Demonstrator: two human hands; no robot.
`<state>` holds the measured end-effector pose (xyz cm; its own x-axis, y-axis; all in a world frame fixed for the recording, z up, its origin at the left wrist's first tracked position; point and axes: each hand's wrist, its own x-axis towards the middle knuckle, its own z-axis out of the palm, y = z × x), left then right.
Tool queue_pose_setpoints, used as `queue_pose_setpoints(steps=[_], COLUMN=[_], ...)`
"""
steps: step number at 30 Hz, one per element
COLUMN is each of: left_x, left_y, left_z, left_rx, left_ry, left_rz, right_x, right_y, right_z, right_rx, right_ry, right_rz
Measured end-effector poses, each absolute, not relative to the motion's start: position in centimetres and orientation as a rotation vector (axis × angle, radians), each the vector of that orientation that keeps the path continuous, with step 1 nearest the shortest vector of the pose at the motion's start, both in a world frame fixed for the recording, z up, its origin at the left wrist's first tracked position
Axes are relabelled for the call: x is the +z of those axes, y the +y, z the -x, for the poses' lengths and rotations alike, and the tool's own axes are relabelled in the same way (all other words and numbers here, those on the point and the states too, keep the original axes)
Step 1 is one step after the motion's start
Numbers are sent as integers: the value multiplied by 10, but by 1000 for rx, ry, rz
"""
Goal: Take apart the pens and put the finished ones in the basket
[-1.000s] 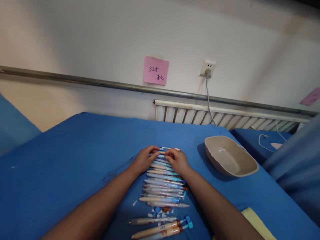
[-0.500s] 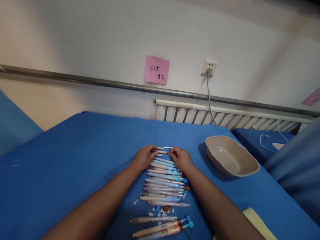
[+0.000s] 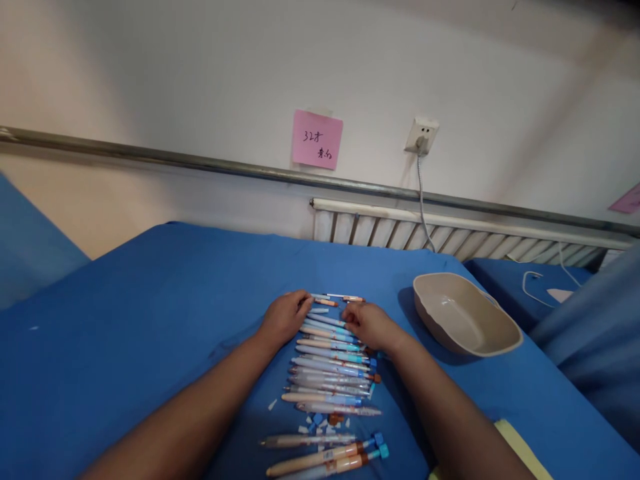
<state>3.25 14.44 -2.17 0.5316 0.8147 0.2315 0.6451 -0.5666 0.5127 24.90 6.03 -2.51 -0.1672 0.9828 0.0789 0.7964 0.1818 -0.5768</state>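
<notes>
Slightly rightward, off the far edge, the right hand [image 3: 373, 325] has been shifted; its fingers are bent at the pens [image 3: 325, 399], ranked mid-way across the table [image 3: 150, 300]. Beside an orange pen part [image 3: 327, 303], the left hand [image 3: 286, 319] is curled — no hold can be told in either. Leftward, wide bare cover is left; rightward, a basin [image 3: 450, 317] is set near the edge.

Before you, long row of slim plastic pens [image 3: 325, 367] in pale blue, cream and grey, lying flat, side by side, crosswise. Between your left hand [image 3: 285, 315] and right hand [image 3: 370, 325], short orange barrel piece with brown end [image 3: 327, 303], flat; short pale-blue tube [image 3: 319, 311] just nearer you. Nearest you, cream pen with blue cube top [image 3: 310, 461] lies slanted, cube end farther away.
</notes>
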Motion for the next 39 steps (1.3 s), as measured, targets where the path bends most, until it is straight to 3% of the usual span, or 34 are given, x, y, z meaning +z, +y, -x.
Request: queue_pose_setpoints(steps=[5, 14, 20, 39], left_x=[-25, -21, -17, -13], left_y=[146, 141, 138, 134], left_z=[-33, -32, -34, -34], left_rx=[687, 695, 660, 778], left_ry=[1145, 800, 821, 829], left_rz=[-2431, -2506, -2512, -2391], right_x=[-17, -29, -38, -47], right_y=[58, 64, 68, 74], right_z=[-245, -254, -250, -254], right_rx=[389, 601, 764, 761], right_ry=[-2166, -1972, -1760, -1634], right_rz=[1691, 1484, 1444, 1397])
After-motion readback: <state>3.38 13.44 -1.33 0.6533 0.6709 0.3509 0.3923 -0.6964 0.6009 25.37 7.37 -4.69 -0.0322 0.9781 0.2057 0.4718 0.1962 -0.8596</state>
